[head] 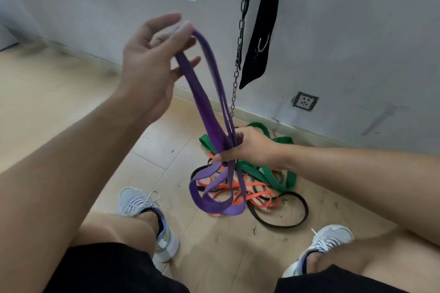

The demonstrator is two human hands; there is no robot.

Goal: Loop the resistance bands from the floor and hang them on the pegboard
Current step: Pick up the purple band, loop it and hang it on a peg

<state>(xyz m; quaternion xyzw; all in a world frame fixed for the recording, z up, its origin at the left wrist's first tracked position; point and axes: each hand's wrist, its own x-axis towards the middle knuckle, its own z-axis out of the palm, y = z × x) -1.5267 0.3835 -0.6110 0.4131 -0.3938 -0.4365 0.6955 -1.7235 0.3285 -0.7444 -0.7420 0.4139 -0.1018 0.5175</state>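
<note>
Crouching at the bottom of the frame, the person is showing bare knees, black shorts and two pale grey laced trainers (147, 207) planted on the light wood-look floor (59, 107). Just above centre right, the right hand (247, 147) is clamping its curled fingers round the gathered strands of the flat, matte purple rubber resistance band (207, 112), seemingly to keep the coils from slipping apart; loose loops are drooping below that fist. Towards the upper middle, the left hand (152, 59) is lifting the band's top fold, which is lying over loosely spread fingers, apparently stretching the coils to an even length. Beyond the fist, a tangle of wide green, thin orange and thin black elastic bands (269, 181) is lying on the floor, not yet gathered. Farthest off, a steel link chain (240, 38) and a limp black fabric strap (264, 26) are hanging against the scuffed white wall (357, 43); no pegboard is showing.
</note>
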